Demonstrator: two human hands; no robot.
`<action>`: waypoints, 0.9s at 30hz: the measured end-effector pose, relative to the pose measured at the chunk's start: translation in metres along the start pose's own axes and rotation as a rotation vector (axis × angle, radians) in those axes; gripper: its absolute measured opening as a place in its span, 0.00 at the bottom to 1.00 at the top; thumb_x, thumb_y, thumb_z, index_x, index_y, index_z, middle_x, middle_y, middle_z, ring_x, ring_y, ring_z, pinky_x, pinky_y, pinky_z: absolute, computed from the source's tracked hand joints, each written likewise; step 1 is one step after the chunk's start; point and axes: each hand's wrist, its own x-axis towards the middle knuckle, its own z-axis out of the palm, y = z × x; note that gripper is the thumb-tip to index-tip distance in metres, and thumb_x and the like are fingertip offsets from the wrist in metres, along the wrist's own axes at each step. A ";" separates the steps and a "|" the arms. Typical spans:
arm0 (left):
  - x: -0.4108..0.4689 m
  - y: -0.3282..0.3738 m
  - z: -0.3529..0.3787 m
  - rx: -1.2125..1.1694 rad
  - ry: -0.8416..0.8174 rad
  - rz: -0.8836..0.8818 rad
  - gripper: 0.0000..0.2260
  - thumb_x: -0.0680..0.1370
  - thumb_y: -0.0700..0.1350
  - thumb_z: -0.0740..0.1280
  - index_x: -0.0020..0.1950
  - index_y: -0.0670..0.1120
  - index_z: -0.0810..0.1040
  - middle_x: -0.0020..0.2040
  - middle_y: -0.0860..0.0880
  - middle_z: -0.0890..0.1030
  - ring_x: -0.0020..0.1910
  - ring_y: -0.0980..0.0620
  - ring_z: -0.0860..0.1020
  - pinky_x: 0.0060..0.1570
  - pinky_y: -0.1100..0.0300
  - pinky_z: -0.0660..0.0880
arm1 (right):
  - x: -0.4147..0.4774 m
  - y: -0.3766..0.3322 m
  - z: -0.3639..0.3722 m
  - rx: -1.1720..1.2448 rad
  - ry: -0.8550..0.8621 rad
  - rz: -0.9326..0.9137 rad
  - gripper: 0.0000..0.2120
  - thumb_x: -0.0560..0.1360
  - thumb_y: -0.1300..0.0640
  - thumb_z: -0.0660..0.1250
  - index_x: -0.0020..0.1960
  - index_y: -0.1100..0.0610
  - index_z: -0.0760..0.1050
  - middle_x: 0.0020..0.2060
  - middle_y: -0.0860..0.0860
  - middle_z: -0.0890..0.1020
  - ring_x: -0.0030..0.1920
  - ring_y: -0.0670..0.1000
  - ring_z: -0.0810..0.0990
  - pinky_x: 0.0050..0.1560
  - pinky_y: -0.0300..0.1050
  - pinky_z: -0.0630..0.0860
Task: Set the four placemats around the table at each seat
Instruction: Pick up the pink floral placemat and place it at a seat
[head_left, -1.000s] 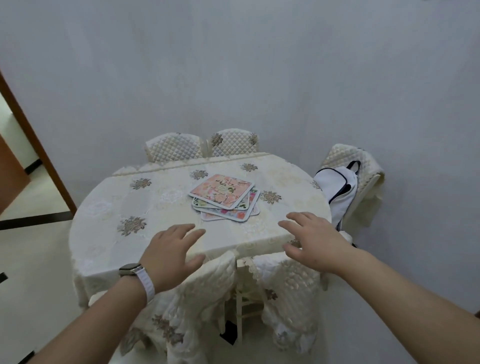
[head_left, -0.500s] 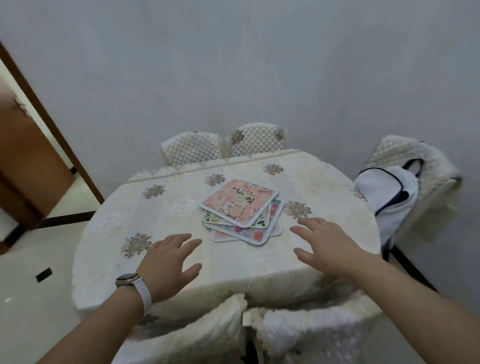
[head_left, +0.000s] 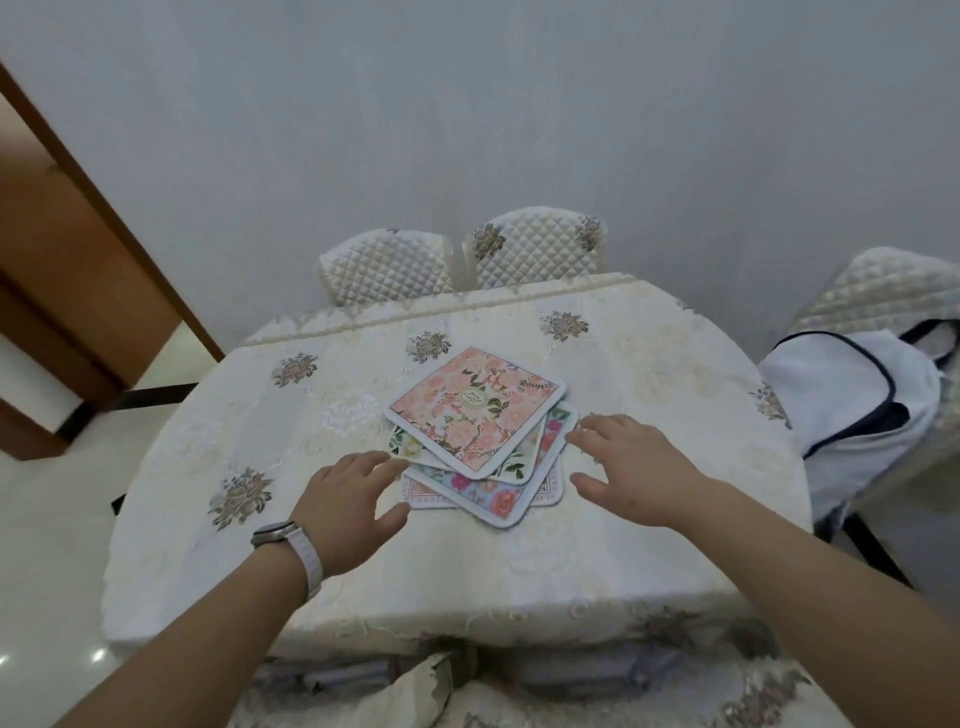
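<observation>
Several floral placemats (head_left: 475, 410) lie in a loose, fanned stack near the middle of the round table (head_left: 291, 415), a pink flowered one on top. The table wears a cream embroidered cloth. My left hand (head_left: 348, 506), with a watch on its wrist, hovers at the stack's near left corner with its fingers spread and relaxed, fingertips at the edge of the mats. My right hand (head_left: 631, 465) reaches in at the stack's right side, fingers stretched out toward the mats' edge. Neither hand holds anything.
Two quilted chair backs (head_left: 460, 260) stand side by side behind the table against the grey wall. A third chair (head_left: 883, 291) at the right carries a white bag (head_left: 852, 395) with dark trim. Another chair back (head_left: 415, 691) is right below me. A wooden door frame (head_left: 78, 218) is at left.
The view has closed in on the table. Both hands have moved forward from the near table edge to the two sides of the placemat stack.
</observation>
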 end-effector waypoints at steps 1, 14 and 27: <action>0.005 -0.003 0.006 -0.006 -0.019 -0.014 0.31 0.71 0.64 0.51 0.69 0.53 0.71 0.66 0.50 0.75 0.64 0.46 0.73 0.57 0.49 0.71 | 0.006 0.001 0.007 0.013 -0.014 -0.005 0.37 0.70 0.34 0.44 0.73 0.48 0.66 0.72 0.51 0.68 0.71 0.56 0.66 0.69 0.55 0.65; 0.095 -0.005 0.102 -0.782 -0.275 -0.406 0.16 0.78 0.51 0.63 0.66 0.51 0.73 0.60 0.49 0.77 0.52 0.52 0.76 0.50 0.58 0.71 | 0.070 -0.005 0.097 0.185 -0.207 0.141 0.25 0.79 0.45 0.59 0.73 0.52 0.65 0.69 0.52 0.70 0.66 0.56 0.69 0.63 0.53 0.70; 0.177 -0.027 0.175 -1.481 -0.133 -0.965 0.17 0.72 0.46 0.65 0.54 0.34 0.76 0.34 0.47 0.79 0.33 0.49 0.75 0.37 0.57 0.72 | 0.133 -0.008 0.154 0.723 -0.168 0.550 0.24 0.79 0.51 0.62 0.73 0.56 0.65 0.68 0.54 0.71 0.64 0.53 0.73 0.64 0.50 0.70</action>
